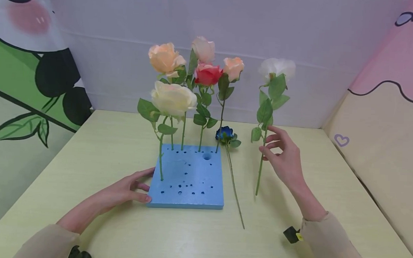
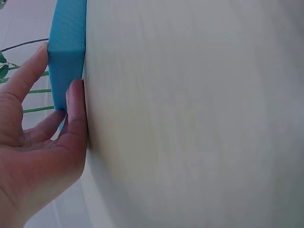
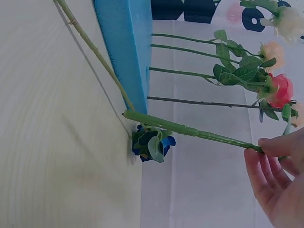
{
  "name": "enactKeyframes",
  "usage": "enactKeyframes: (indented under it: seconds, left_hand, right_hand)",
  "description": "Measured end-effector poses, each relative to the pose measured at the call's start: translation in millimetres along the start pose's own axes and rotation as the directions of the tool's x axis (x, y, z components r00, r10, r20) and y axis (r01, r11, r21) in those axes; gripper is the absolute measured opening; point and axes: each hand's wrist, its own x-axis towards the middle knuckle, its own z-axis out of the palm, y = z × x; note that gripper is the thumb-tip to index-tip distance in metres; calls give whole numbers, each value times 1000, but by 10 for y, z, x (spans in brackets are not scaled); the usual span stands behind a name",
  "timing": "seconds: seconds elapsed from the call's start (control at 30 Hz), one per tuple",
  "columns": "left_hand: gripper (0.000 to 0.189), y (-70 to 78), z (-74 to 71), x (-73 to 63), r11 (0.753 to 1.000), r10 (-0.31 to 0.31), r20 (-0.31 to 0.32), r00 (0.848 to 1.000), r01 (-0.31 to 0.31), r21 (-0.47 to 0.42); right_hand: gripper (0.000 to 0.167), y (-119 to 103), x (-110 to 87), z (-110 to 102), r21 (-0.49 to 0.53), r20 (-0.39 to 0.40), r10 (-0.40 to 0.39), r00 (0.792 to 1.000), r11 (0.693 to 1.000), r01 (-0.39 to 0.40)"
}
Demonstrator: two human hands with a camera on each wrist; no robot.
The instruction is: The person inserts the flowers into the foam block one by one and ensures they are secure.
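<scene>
My right hand [image 1: 283,156] pinches the green stem of a white artificial rose [image 1: 277,69] between thumb and fingers. The rose is upright, right of a blue foam block [image 1: 197,201] with many holes. In the right wrist view the lower stem [image 3: 180,127] crosses in front of a blue flower [image 3: 154,145]. My left hand [image 1: 124,190] holds the block's left edge near the front corner. Its thumb [image 2: 31,71] touches the block's upper edge, with other fingers low against the side. A cream rose [image 1: 173,99] stands in the block's left side.
Peach roses [image 1: 165,58], a pale pink rose [image 1: 204,50] and a red rose [image 1: 208,74] stand along the block's back edge. The blue flower [image 1: 225,133] lies on the table [image 1: 189,238] right of the block. A pale cloth wall [image 1: 298,29] rises behind.
</scene>
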Motion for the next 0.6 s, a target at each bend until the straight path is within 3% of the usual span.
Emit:
enactKeyframes:
  seconds: [0.3, 0.6]
  left_hand:
    - [94, -8, -5, -1, 1000, 10, 0, 1000, -10, -9]
    - [95, -18, -3, 10, 1000, 5, -2, 1000, -5, -2]
  right_hand:
    - [60, -179, -3, 142, 36, -33, -68, 997, 997, 69]
    - [59, -360, 4, 311, 72, -13, -101, 995, 992, 102]
